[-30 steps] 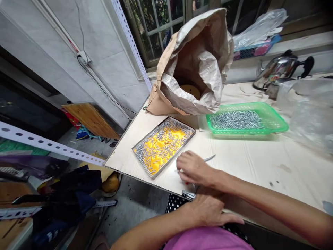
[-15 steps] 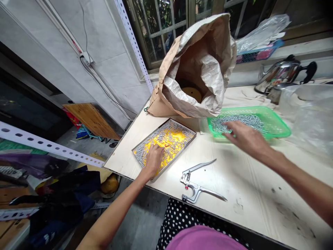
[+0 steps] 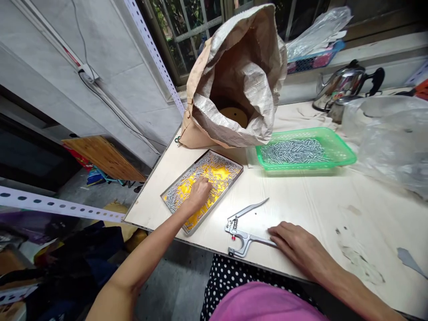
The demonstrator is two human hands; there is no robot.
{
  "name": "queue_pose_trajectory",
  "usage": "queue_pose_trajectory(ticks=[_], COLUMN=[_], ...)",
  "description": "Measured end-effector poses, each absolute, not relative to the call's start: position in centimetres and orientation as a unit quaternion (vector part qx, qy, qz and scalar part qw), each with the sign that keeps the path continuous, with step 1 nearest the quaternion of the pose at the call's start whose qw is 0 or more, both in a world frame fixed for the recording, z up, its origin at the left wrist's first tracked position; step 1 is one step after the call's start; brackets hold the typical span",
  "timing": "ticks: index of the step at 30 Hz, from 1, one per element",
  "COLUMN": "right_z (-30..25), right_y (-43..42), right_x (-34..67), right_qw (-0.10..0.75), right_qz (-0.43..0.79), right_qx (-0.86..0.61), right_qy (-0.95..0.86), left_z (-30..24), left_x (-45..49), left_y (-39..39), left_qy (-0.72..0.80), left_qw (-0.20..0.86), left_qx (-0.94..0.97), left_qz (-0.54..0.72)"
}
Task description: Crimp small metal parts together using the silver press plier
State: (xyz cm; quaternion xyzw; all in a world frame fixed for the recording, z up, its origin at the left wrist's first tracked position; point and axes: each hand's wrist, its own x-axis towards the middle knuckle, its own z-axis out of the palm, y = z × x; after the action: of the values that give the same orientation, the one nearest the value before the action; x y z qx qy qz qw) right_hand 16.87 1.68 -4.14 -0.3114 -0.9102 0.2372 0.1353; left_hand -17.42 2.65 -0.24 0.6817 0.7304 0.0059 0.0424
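Note:
My left hand point(image 3: 199, 195) reaches into a shallow metal tray point(image 3: 174, 186) with a yellow lining, its fingers curled down among several small metal pins. My right hand point(image 3: 294, 244) lies on the table with its fingers resting on the lower handle of silver snap pliers point(image 3: 241, 229), which lie flat near the table's front edge. A green plastic basket point(image 3: 341, 154) holding many more small metal pieces stands behind the pliers.
A large open paper sack point(image 3: 240, 76) stands at the back of the table. A metal kettle point(image 3: 341, 84) and a clear plastic bag point(image 3: 391, 138) are at the right. The table's left edge drops to a cluttered floor with perforated metal rails point(image 3: 60, 206).
My right hand came back from the green basket to the pliers' handle. My left hand stayed in the yellow tray, shifting slightly further in. The camera view moved a little.

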Motion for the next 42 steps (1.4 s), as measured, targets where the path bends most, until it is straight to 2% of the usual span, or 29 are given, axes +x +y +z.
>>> queue_pose_trajectory(ticks=[4,7,10,12,16,21,30,37,42], right_z=[-3.6,-3.0,-2.9,-3.2,-3.5,-3.9,-4.4,-4.0,-3.2], right_y=[0.8,0.3,0.2,0.2,0.2,-0.1,-0.4,-0.5,1.1], right_x=[16.4,16.3,16.3,16.2,16.0,16.0,16.1,16.2,16.7], right_qw=[0.133,0.129,0.122,0.117,0.112,0.122,0.125,0.116,0.12], right_qz=[0.224,0.227,0.227,0.221,0.213,0.197,0.176,0.177,0.188], right_qx=[-0.303,-0.286,-0.271,-0.273,-0.281,-0.293,-0.3,-0.299,-0.285], right_qy=[-0.917,-0.922,-0.927,-0.929,-0.929,-0.927,-0.929,-0.93,-0.932], left_z=[1.1,2.7,3.6,3.5,1.6,-0.3,-0.8,-0.5,-0.5], left_x=[-16.6,-14.8,-11.9,-9.9,-7.6,-7.3,-6.9,-7.7,-7.8], left_y=[3.0,1.5,-1.7,-4.1,-7.5,-8.3,-8.2,-6.8,-6.7], left_qy=[0.738,0.748,0.757,0.754,0.759,0.766,0.76,0.731,0.725], left_qw=[0.05,0.089,0.276,0.405,0.527,0.547,0.558,0.612,0.62], left_qx=[0.673,0.655,0.565,0.48,0.328,0.258,0.251,0.274,0.277], left_qz=[0.006,0.059,0.178,0.193,0.196,0.22,0.217,0.123,0.114])
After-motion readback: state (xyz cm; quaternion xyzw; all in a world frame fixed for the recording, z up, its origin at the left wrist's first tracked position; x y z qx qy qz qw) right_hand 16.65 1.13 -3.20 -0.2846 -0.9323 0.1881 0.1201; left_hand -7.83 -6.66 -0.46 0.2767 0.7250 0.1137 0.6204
